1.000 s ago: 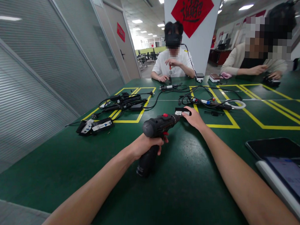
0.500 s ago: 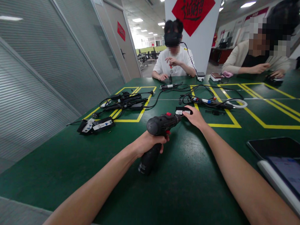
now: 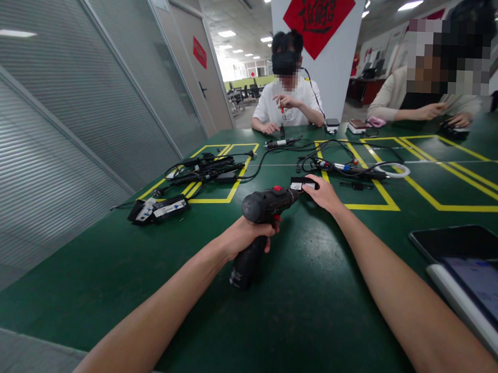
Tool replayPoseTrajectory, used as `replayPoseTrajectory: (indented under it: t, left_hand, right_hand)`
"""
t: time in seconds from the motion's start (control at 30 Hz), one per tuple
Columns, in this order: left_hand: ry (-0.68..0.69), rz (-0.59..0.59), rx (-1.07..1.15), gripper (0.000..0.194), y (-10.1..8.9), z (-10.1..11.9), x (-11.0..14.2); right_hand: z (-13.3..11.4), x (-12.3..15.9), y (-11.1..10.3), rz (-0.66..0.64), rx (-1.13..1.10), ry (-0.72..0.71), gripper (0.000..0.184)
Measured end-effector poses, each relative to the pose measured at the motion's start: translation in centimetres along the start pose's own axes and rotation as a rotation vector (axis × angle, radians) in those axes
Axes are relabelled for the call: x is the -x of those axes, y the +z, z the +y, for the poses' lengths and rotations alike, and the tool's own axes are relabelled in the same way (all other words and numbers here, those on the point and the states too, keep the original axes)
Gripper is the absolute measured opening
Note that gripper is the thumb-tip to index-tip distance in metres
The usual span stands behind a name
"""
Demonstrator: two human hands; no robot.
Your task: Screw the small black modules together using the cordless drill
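My left hand (image 3: 250, 237) is wrapped round the grip of a black cordless drill (image 3: 264, 205), a finger by its red trigger. The drill points forward and to the right, its chuck close to a small black box-like part with a white label or face (image 3: 297, 185). That part is held on the green table (image 3: 310, 299) by my right hand (image 3: 321, 192), with fingers and thumb closed on its right end. The drill's tip meets the near side of the part; whether it touches a screw is too small to tell.
On the left lie a heap of black cables and adapters (image 3: 210, 169) and opened black casings (image 3: 159, 207). A black-and-blue tool with cable (image 3: 349, 170) lies ahead on the right. Phones (image 3: 465, 242) rest near my right forearm. Two people sit across the table, their hands at small items.
The drill and my left hand have shifted very slightly right since the first frame. My right hand keeps its hold on the small black part.
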State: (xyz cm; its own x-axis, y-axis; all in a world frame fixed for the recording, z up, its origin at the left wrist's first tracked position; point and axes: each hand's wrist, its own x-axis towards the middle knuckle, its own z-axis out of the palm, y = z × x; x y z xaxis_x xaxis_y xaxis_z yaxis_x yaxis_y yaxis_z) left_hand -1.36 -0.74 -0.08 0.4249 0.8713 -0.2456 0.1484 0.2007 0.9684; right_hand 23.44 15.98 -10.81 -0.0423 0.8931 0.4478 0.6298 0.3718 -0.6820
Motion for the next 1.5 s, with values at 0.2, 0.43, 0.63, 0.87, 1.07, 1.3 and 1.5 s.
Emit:
replayPoseTrajectory:
  t: [0.2,0.43,0.63,0.87,1.07,1.3,1.5]
  left_hand:
    - [0.005,0.004,0.002,0.032,0.06,0.16,-0.02]
    - [0.010,0.021,-0.019,0.035,0.34,0.21,0.03]
    - [-0.014,0.013,-0.012,0.032,0.23,0.23,-0.02]
    - [0.004,0.035,0.009,0.036,0.34,0.26,0.16]
    - [0.007,0.037,0.009,0.040,0.19,0.10,0.10]
    - [0.014,0.035,0.016,0.049,0.12,0.07,-0.05]
    - [0.010,0.035,-0.007,0.041,0.54,0.24,-0.07]
  right_hand:
    - [-0.37,0.11,-0.04,0.006,0.000,-0.008,0.042]
    - [-0.35,0.05,-0.04,0.005,-0.015,0.023,0.044]
    - [-0.39,0.05,-0.07,0.000,-0.027,0.015,0.043]
    - [-0.31,0.06,-0.05,0.004,-0.019,0.017,0.044]
    - [-0.27,0.08,0.03,0.008,-0.013,0.019,0.046]
    - [-0.21,0.03,0.13,0.008,0.007,0.022,0.046]
    - [-0.33,0.03,-0.04,-0.004,0.009,0.021,0.047]
